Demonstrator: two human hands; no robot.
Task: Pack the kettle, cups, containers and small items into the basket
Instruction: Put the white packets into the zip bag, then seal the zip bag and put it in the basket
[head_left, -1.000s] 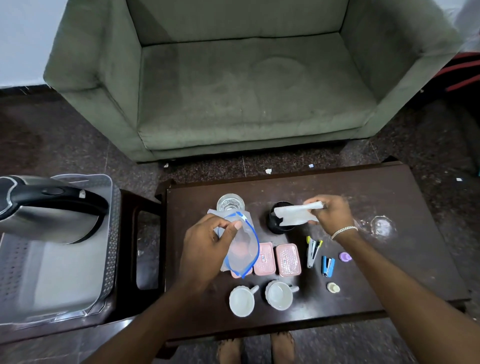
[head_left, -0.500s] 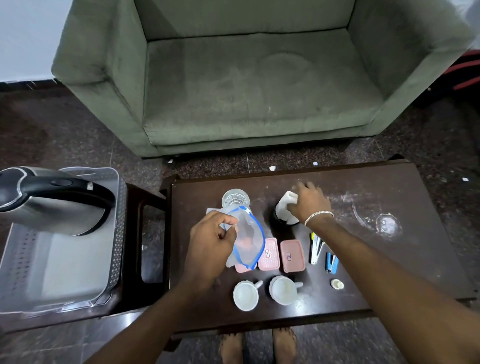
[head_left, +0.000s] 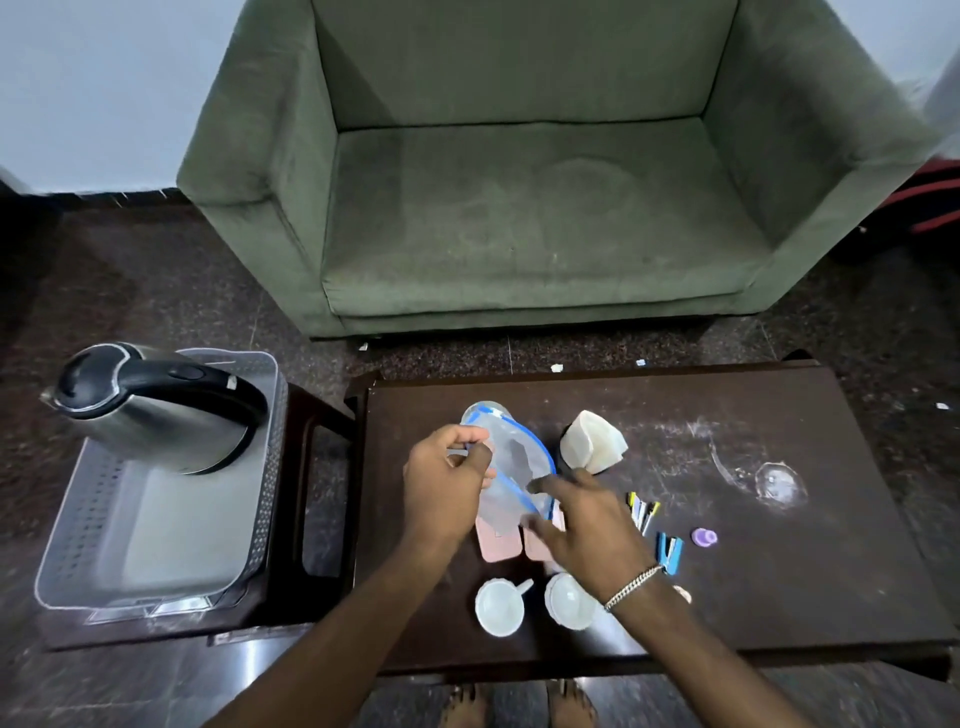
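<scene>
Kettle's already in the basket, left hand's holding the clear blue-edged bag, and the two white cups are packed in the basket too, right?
Not quite. The head view shows the two white cups on the table, near its front edge. The rest holds: the kettle is in the basket, and the left hand holds the bag.

Kettle (head_left: 156, 410) fills the basket's (head_left: 249, 525) far end; near end open.

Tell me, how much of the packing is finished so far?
Only the kettle sits in the basket. The left hand holds a clear bag with blue trim, and the right hand reaches toward it. Still on the table: two white cups, pink containers, a paper-stuffed cup, pens, a stapler and small bits.
</scene>
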